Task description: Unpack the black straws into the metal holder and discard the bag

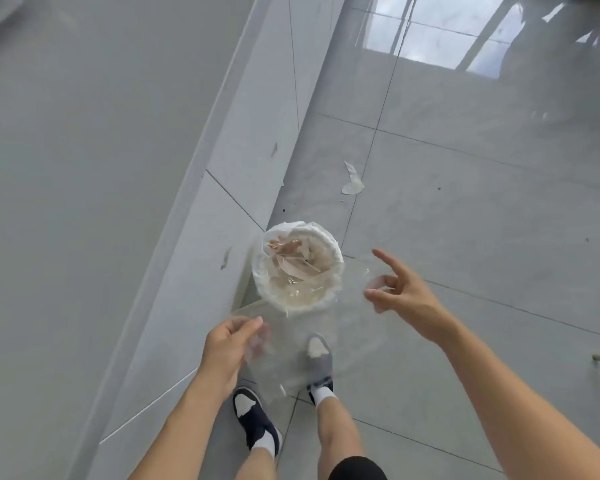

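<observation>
A clear, empty plastic bag point(312, 327) is stretched out between both hands, just above and in front of a white-lined trash bin point(298, 265) on the floor. My left hand point(227, 344) grips the bag's near left edge with curled fingers. My right hand point(400, 289) pinches the far right corner between thumb and middle fingers, index finger pointing out. The bin holds crumpled clear film and brownish scraps. No black straws or metal holder are in view.
A grey counter top point(84, 168) with a white tiled side fills the left. Glossy grey floor tiles point(482, 220) lie to the right, with a scrap of paper point(352, 181) beyond the bin. My two feet in dark slippers stand just behind the bin.
</observation>
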